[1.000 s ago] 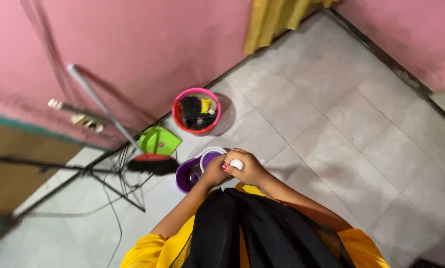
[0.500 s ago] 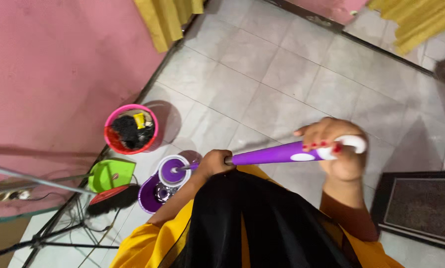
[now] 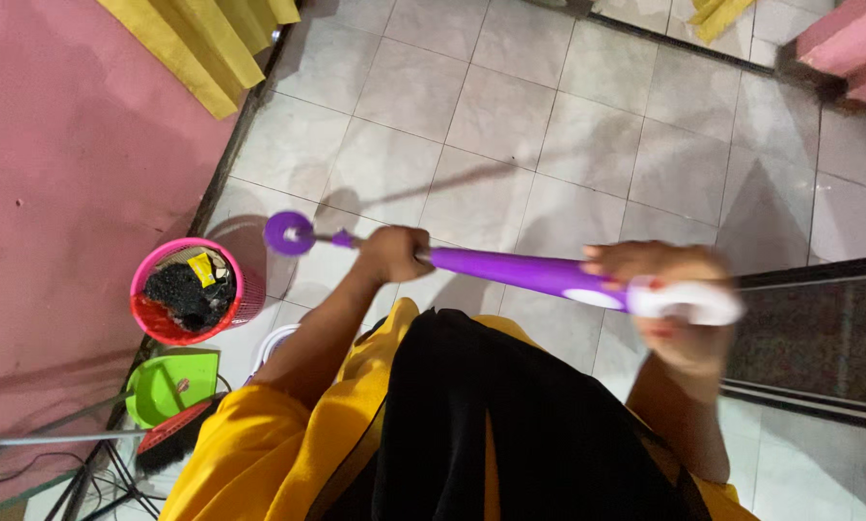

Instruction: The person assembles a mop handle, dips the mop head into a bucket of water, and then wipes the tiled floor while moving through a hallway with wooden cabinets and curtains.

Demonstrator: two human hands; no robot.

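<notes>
Grey floor tiles (image 3: 510,116) and a pink wall (image 3: 56,145) framed it all. Left hand (image 3: 390,253) had its fingers wrapped tight round the purple mop pole (image 3: 510,270), right hand (image 3: 669,309) gripped the white end, pole held level above the floor. Pink basket (image 3: 187,289) sat near the wall. Looked like mid-lift; tipping it upright would need steady wrists.
</notes>
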